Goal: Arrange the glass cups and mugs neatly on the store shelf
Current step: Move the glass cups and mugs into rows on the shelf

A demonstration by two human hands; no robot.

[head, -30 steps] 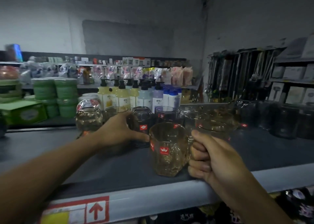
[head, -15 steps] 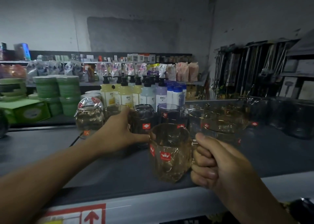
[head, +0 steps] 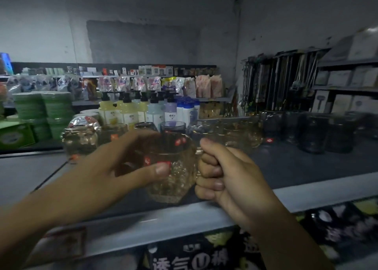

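Note:
An amber textured glass mug (head: 176,179) with red stickers stands near the front of the dark shelf (head: 296,167). My right hand (head: 227,177) is closed in a fist around its handle. My left hand (head: 114,163) wraps the mug's body from the left, with the thumb on the front and the fingers behind. Behind it runs a row of glassware: a round clear glass (head: 79,140) at the left, dark tumblers (head: 173,126) in the middle and amber mugs (head: 235,134) to the right.
Several dark glass cups (head: 315,134) stand at the right of the shelf. Pump bottles (head: 131,112) and stacked green tubs (head: 43,110) fill the shelf behind. Hanging utensils (head: 282,85) are at the back right. Printed packages (head: 194,257) sit under the shelf's front edge.
My left hand left the dark cup in the back row and came forward onto the amber mug's body. My right hand kept hold of the handle, and the mug shifted slightly.

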